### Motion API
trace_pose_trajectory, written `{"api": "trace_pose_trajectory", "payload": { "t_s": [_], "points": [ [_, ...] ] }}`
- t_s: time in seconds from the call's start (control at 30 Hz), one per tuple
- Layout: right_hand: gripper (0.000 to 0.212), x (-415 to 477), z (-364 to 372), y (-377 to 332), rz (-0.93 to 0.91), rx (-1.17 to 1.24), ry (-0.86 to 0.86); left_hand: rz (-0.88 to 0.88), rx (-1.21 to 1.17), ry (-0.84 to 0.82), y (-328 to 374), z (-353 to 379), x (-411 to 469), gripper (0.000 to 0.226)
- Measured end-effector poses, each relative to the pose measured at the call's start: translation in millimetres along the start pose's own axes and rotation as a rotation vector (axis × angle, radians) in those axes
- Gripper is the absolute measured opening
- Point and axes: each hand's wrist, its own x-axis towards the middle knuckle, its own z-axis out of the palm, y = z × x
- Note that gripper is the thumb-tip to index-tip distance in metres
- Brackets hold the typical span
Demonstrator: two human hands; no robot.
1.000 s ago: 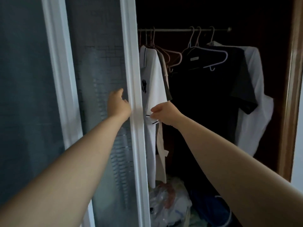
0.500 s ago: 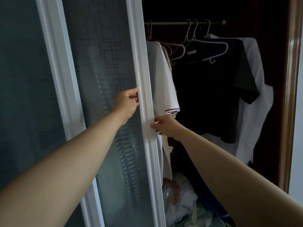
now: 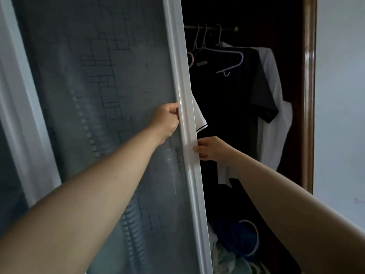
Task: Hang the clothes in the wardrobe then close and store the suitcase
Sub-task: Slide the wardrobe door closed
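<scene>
The wardrobe's sliding door (image 3: 118,95) has frosted patterned glass and a white frame (image 3: 183,91). My left hand (image 3: 166,120) grips the frame's edge from the glass side. My right hand (image 3: 209,148) grips the same edge lower down from the wardrobe side, fingers curled round it. Inside hang a black T-shirt (image 3: 233,99) on a white hanger (image 3: 229,62), a white shirt (image 3: 276,107) behind it, and a white sleeve with dark trim (image 3: 200,118) peeking past the door. All hang from the rail (image 3: 211,28). The suitcase is out of view.
A brown wooden wardrobe post (image 3: 309,91) bounds the opening on the right, with a pale wall (image 3: 339,95) beyond it. Blue fabric with a white loop (image 3: 243,238) and bags lie on the wardrobe floor. A second door frame (image 3: 23,107) stands at far left.
The sliding door has moved right, covering the white T-shirt and narrowing the opening. My right hand let go of the shirt and took the door edge; my left hand closed on the frame.
</scene>
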Motion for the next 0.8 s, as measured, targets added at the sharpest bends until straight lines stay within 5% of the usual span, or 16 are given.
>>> {"api": "trace_pose_trajectory", "payload": {
  "t_s": [0.43, 0.6, 0.8],
  "points": [
    [0.018, 15.8, -119.4, 27.2, -0.019, -0.342, 0.271, 0.02, 0.078, -0.095, 16.0, 110.8, 61.6, 0.043],
    [0.044, 21.7, -161.2, 36.0, -0.01, -0.559, 0.317, 0.023, 0.07, -0.207, 20.5, 158.6, 73.1, 0.053],
    [0.047, 18.8, -206.8, 48.4, -0.052, -0.854, 0.507, 0.022, 0.109, -0.237, 32.7, 218.9, 87.7, 0.061]
  ]
}}
